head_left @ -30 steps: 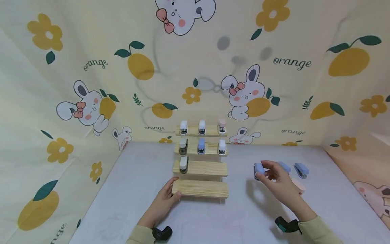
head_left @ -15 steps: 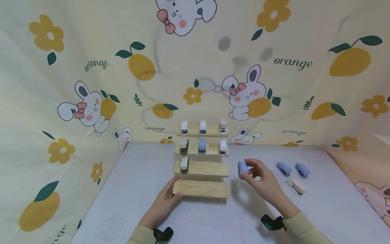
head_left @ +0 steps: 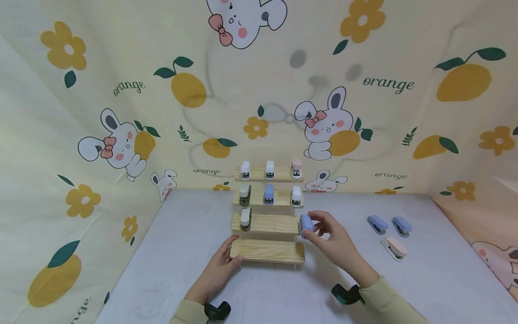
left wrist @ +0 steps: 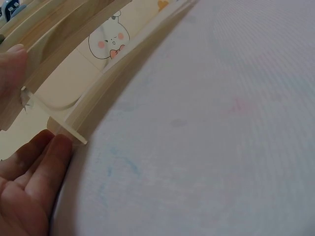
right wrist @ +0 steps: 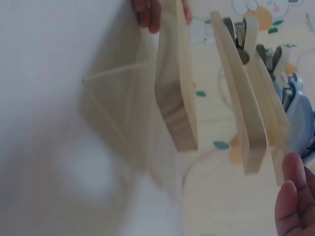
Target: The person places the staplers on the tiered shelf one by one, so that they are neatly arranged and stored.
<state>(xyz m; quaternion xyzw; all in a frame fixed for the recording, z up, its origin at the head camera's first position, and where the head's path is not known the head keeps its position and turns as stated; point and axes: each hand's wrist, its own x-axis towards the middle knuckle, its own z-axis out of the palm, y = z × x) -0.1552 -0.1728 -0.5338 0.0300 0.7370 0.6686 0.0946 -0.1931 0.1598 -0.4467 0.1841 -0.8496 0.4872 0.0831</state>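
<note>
A stepped wooden rack (head_left: 267, 250) stands on the table, its shelves on clear supports. My left hand (head_left: 220, 261) grips the left end of its lowest shelf, thumb on the front edge; in the left wrist view its fingers (left wrist: 47, 169) lie by the clear support. My right hand (head_left: 333, 238) pinches a blue mini stapler (head_left: 306, 223) between thumb and fingers, right at the right end of the second shelf from the bottom. On that shelf's left end stands a white-topped stapler (head_left: 245, 218). The palm side of the right hand is hidden in the head view.
Several staplers fill the two upper shelves, among them a pink one (head_left: 296, 167) and a blue one (head_left: 269, 193). Two blue staplers (head_left: 377, 223) and a pink stapler (head_left: 394, 249) lie on the table at the right. A printed cloth (head_left: 259, 85) hangs behind.
My right hand has carried the blue stapler leftward from beside the other loose staplers to the rack's right end. The left hand has stayed on the lowest shelf.
</note>
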